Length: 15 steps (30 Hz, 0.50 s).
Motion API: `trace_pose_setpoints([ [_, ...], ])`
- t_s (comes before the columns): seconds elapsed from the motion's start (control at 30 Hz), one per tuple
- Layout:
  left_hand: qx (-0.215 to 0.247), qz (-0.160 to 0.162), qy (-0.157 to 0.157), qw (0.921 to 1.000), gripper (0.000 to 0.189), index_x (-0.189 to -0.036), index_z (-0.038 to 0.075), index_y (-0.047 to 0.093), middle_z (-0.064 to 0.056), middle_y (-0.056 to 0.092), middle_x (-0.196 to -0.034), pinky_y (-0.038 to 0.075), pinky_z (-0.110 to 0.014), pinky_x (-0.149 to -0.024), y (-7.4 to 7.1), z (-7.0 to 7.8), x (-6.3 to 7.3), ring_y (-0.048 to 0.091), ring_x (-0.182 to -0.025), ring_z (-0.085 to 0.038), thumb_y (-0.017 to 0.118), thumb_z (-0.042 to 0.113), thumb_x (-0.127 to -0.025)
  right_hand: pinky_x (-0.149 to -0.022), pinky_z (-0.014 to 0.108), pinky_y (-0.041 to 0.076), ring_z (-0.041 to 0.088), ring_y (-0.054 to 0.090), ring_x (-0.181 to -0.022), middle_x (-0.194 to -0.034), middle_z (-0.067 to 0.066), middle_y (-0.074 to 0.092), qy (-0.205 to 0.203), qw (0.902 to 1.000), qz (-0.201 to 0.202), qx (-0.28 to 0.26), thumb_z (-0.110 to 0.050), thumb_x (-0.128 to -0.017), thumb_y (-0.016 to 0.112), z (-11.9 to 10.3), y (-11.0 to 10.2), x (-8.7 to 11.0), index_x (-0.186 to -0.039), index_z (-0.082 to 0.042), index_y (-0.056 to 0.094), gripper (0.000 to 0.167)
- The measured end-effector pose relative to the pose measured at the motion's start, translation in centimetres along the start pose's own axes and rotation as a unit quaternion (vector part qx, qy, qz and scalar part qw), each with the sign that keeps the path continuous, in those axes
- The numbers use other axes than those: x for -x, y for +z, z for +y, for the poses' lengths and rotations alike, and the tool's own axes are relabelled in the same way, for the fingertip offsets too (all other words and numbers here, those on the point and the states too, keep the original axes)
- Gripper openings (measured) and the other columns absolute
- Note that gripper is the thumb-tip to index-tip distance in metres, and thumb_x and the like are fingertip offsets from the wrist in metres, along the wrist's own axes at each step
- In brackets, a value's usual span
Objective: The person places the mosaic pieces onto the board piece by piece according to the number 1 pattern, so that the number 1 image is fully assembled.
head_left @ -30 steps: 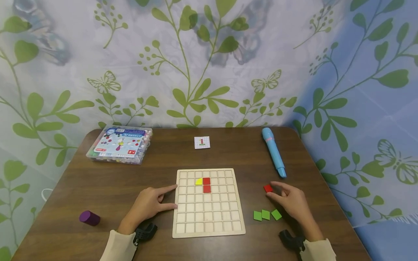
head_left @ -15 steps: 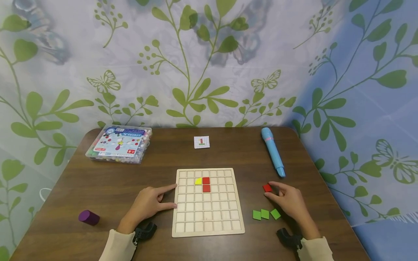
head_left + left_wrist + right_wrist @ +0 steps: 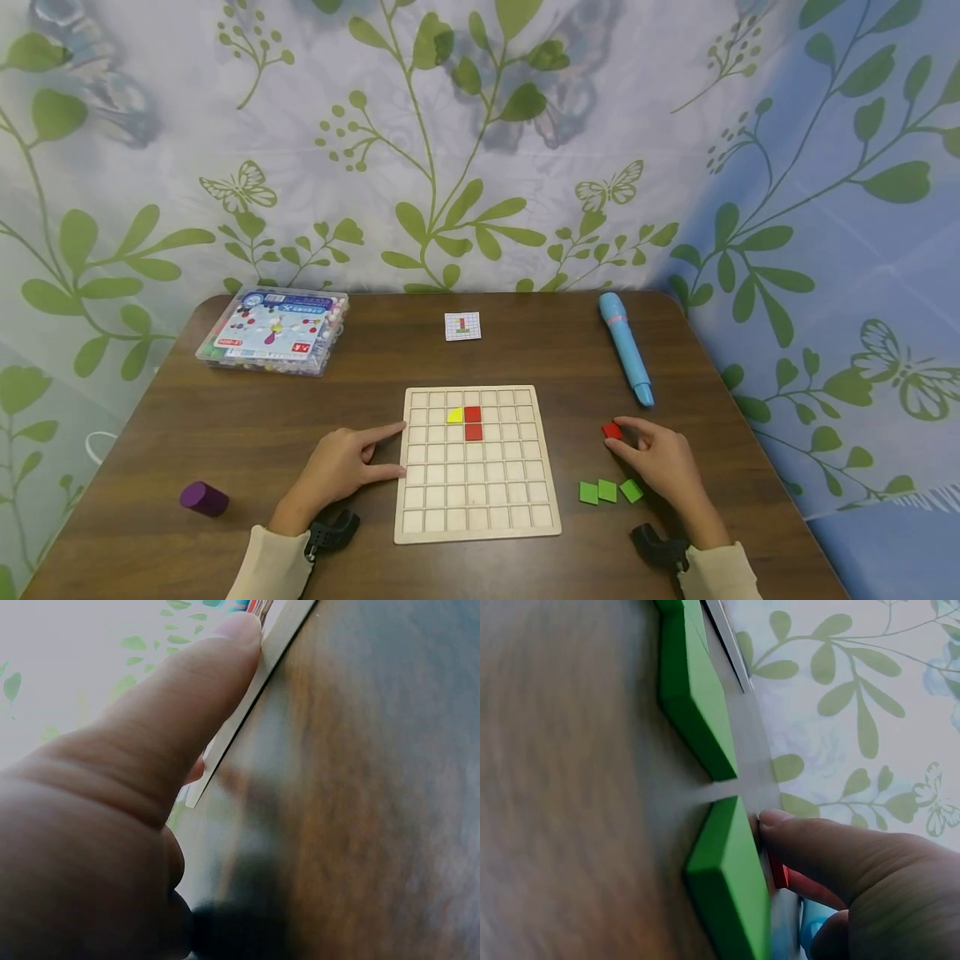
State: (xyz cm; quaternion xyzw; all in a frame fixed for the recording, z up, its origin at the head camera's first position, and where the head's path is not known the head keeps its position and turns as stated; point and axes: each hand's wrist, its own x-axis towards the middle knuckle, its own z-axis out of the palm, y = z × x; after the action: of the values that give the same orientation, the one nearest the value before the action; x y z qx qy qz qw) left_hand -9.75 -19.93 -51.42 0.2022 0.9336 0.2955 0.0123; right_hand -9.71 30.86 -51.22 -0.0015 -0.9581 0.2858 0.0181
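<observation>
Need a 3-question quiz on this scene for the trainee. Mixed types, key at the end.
1. How many green tiles lie on the table?
2. True or false: the left hand is holding the purple cylinder.
3. Fill in: the right hand pinches a small ____ tile between thumb and finger.

Key:
1. Three.
2. False; its thumb and a finger are at the left edge of the grid board.
3. Red.
</observation>
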Motion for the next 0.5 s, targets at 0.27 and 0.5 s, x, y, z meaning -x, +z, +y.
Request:
trace_pose_setpoints([
  [0.27,0.000,0.007,0.007,1.0000,0.070,-0.138,0.032,0.067,0.018,0.026,-0.055,0.021,-0.021,-0.051,-0.14,-0.06,-0.14,0.018,-0.051,0.001,0.080,0.063,-0.077,-0.046,0.027,0.029,0.011,0.036,-0.049,-0.057,-0.005,0.041,-0.009,0.9999,0.015,0.001,-0.047,-0.087,0.080,-0.23,-0.05,-0.20,-0.122,-0.012,0.074,0.050],
  [0.5,-0.001,-0.001,-0.001,1.0000,0.070,-0.138,0.033,0.067,0.018,0.027,-0.054,0.021,-0.021,-0.052,0.08,-0.09,0.03,0.019,-0.051,0.001,0.080,0.064,-0.077,-0.046,0.027,0.030,0.011,0.036,-0.048,-0.057,-0.005,0.041,-0.012,0.9999,0.010,0.007,-0.046,-0.088,0.080,-0.31,-0.08,0.19,-0.122,-0.012,0.074,0.049],
])
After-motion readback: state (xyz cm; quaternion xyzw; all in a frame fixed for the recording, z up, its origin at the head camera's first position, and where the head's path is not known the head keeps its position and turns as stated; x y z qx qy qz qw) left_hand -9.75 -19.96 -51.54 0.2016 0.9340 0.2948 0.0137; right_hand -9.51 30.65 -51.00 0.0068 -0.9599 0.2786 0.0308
